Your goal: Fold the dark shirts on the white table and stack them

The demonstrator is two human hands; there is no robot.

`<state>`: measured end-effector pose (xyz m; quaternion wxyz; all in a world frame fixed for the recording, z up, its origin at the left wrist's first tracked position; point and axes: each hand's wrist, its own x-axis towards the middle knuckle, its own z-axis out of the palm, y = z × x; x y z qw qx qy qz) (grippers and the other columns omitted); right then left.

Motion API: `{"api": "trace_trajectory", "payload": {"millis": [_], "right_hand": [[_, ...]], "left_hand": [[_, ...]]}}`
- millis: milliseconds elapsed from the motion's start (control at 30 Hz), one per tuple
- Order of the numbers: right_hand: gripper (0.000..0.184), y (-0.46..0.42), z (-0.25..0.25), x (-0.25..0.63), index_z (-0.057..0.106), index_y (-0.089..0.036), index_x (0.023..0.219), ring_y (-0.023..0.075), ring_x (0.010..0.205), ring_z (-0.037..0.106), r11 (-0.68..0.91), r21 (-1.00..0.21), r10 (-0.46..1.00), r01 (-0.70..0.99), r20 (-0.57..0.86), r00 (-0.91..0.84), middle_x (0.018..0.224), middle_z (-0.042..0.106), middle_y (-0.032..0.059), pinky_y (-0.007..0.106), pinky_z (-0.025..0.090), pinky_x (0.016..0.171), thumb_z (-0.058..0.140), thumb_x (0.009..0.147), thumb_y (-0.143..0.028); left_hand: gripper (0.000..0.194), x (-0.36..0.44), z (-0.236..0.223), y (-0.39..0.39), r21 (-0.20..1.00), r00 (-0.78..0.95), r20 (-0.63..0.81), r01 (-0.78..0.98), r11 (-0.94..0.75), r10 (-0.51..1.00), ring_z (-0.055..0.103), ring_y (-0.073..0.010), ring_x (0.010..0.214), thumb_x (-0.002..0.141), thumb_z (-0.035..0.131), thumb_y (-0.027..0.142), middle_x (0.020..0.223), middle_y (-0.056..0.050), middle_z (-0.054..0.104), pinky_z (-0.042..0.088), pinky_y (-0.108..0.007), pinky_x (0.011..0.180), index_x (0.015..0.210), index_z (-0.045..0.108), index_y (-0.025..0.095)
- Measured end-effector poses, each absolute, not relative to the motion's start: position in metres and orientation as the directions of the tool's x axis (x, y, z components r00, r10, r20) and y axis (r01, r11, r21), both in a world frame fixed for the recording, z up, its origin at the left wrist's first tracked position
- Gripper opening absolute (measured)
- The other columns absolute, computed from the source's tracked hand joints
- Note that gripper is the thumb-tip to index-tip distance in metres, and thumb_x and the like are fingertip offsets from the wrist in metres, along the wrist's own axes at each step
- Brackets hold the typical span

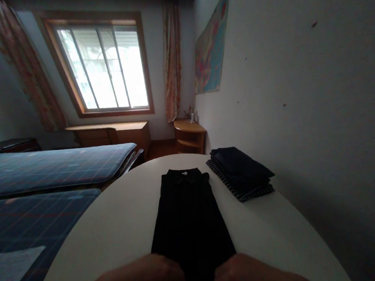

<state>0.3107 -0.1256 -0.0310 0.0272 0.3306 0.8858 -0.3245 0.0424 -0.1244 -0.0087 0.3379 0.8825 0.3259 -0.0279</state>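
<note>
A black collared shirt (pixel 190 218), folded into a long narrow strip, lies on the white round table (pixel 123 232) with its collar at the far end. At the near end of the strip, my left hand (pixel 159 272) is closed on the shirt's left side. Opposite it, my right hand (pixel 240 271) grips the right side. The fingertips of both hands are in shadow, turned down toward the cloth. The shirt's lowest part runs out of the frame between the hands.
A stack of folded dark clothes (pixel 241 168), with a striped piece beneath, sits at the table's right rim. The wall (pixel 331 146) stands close on the right. To the left are plaid mattresses (pixel 56 168). A corner shelf (pixel 189 127) and a wooden desk (pixel 124 128) stand beyond.
</note>
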Motion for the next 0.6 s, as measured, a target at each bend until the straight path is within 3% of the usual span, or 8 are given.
{"api": "trace_trajectory", "payload": {"millis": [133,267,367,533,600], "right_hand": [[0.027,-0.112,-0.006,0.308,0.067,-0.022,0.106,0.0218,0.100,0.061,0.511,-0.464,0.780,0.723,-0.103,-0.617,0.110,0.067,0.0059,0.031,0.045,0.087,0.066,0.079,-0.024],[0.030,-0.105,-0.014,0.310,0.066,-0.021,0.104,0.0255,0.097,0.061,0.434,-0.429,0.827,0.792,-0.159,-0.539,0.106,0.066,0.0070,0.038,0.044,0.087,0.068,0.078,-0.035],[0.032,-0.103,-0.018,0.311,0.065,-0.021,0.101,0.0259,0.096,0.060,0.374,-0.440,0.834,0.817,-0.225,-0.503,0.105,0.067,0.0071,0.038,0.043,0.084,0.070,0.075,-0.039],[0.029,-0.101,-0.012,0.310,0.063,-0.021,0.095,0.0231,0.092,0.060,0.320,-0.470,0.814,0.822,-0.307,-0.492,0.101,0.066,0.0050,0.033,0.041,0.077,0.071,0.071,-0.036],[0.027,-0.100,-0.008,0.309,0.063,-0.021,0.093,0.0214,0.088,0.059,0.320,-0.466,0.798,0.825,-0.336,-0.500,0.097,0.066,0.0039,0.030,0.040,0.072,0.069,0.070,-0.032]], "left_hand": [[0.035,0.041,0.006,-0.103,0.380,0.616,-0.226,0.769,-0.514,0.754,0.062,-0.0272,0.105,0.074,0.069,0.026,0.114,-0.005,0.066,0.048,-0.040,0.089,0.108,0.063,0.025],[0.044,0.039,0.004,-0.091,0.252,0.550,-0.392,0.835,-0.489,0.738,0.067,-0.0313,0.093,0.066,0.076,0.038,0.102,-0.008,0.070,0.052,-0.042,0.079,0.105,0.064,0.022],[0.043,0.042,0.002,-0.087,0.173,0.530,-0.462,0.840,-0.514,0.711,0.070,-0.0338,0.085,0.064,0.077,0.037,0.097,-0.011,0.073,0.054,-0.041,0.069,0.103,0.066,0.021],[0.023,0.047,0.004,-0.086,0.185,0.576,-0.501,0.800,-0.571,0.646,0.072,-0.0335,0.081,0.067,0.073,0.030,0.089,-0.011,0.075,0.053,-0.037,0.064,0.088,0.069,0.020],[0.024,0.047,0.005,-0.086,0.219,0.611,-0.475,0.779,-0.588,0.633,0.072,-0.0324,0.083,0.066,0.070,0.027,0.092,-0.010,0.075,0.053,-0.036,0.064,0.090,0.068,0.021]]}}
